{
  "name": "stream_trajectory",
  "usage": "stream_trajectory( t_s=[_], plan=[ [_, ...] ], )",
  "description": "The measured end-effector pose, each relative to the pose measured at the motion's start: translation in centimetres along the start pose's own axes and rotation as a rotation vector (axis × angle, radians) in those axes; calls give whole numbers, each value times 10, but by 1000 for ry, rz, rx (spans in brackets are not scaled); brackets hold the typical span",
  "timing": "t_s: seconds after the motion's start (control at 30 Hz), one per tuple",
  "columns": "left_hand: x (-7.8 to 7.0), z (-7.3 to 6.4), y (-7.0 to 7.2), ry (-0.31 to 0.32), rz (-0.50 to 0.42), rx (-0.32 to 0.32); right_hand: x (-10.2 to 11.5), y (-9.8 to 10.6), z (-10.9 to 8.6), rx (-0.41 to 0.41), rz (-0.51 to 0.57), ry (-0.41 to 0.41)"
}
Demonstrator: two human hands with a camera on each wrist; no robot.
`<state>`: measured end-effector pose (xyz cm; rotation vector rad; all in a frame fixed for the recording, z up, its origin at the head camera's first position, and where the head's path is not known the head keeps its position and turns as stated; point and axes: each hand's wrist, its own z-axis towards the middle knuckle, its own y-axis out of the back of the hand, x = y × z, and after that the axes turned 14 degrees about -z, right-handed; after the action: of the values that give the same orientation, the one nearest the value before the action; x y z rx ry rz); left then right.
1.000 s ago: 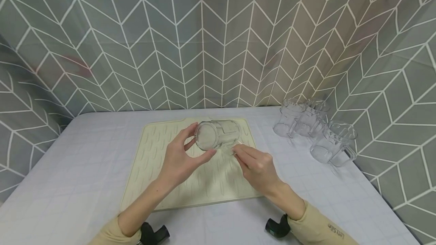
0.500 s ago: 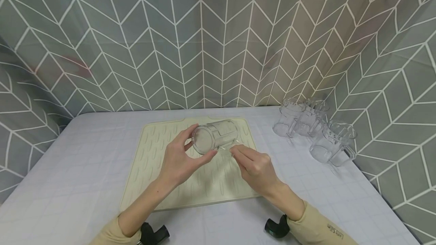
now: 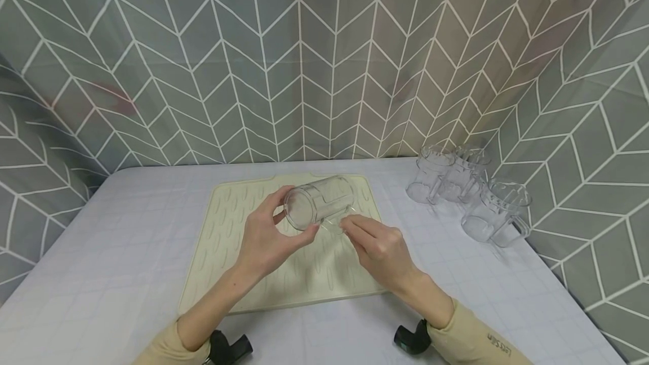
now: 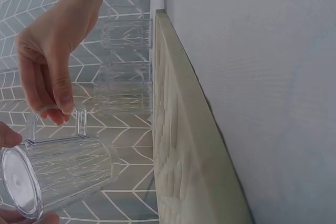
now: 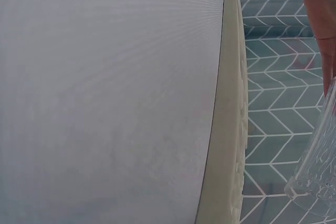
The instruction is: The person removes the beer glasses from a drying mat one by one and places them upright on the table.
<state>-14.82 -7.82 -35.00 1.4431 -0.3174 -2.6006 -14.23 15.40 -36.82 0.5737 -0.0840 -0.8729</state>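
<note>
A clear mug (image 3: 324, 199) is held on its side above the cream mat (image 3: 238, 241), its round base towards the left and its mouth towards the right. My left hand (image 3: 269, 232) grips the base end, thumb below and fingers behind. The mug's handle (image 4: 81, 121) points at my right hand (image 3: 380, 246), which pinches it between thumb and fingers, as the left wrist view shows. In the right wrist view the mug (image 5: 317, 174) is cut off by the frame's edge, and most of my left hand lies outside.
Several clear mugs stand upright at the right of the table: a front mug (image 3: 494, 213) near the edge, a back mug (image 3: 431, 173) and a middle mug (image 3: 461, 176). A white cloth (image 3: 116, 252) covers the table. Behind hangs a grey patterned curtain (image 3: 314, 72).
The mug has shifted slightly left, its base end dipping a little and its mouth end rising. My right hand has followed slightly left with the handle; the other mugs have not moved.
</note>
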Motion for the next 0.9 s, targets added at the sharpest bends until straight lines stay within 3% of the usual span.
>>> stream_trajectory(
  t_s=[0.43,0.9],
  plan=[
    [2,3,3,-41,-60,-37,-1,0,3,-44,4,-206],
    [3,3,5,-57,-54,-61,-2,1,3,7,37,-317]
  ],
)
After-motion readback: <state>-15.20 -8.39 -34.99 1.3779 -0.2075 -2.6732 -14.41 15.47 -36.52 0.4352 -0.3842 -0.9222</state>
